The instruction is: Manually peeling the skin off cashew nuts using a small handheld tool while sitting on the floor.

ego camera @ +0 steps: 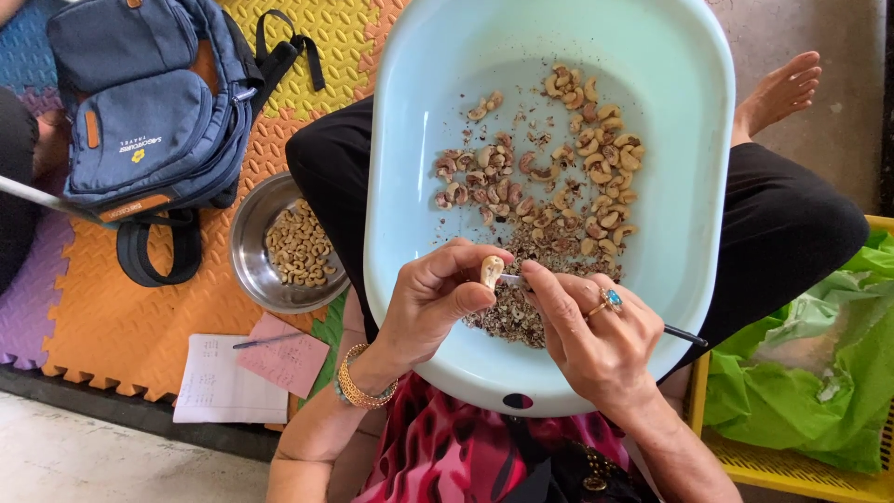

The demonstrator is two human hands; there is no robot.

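My left hand (433, 298) pinches a pale cashew nut (491, 271) between thumb and fingers, over the near part of a light blue plastic basin (694, 177) resting on my lap. My right hand (587, 331), with a blue-stone ring, grips a thin knife (684, 335); its tip touches the nut. Inside the basin lie several unpeeled cashews (587, 158) and a heap of brown skin scraps (507, 312) just under my hands.
A steel bowl (250, 270) with peeled cashews stands on the foam mat at left. A blue backpack (149, 102) lies behind it. Paper sheets with a pen (244, 368) lie near my left elbow. A yellow crate with green plastic (810, 373) is at right. A bare foot (778, 93) shows beyond the basin.
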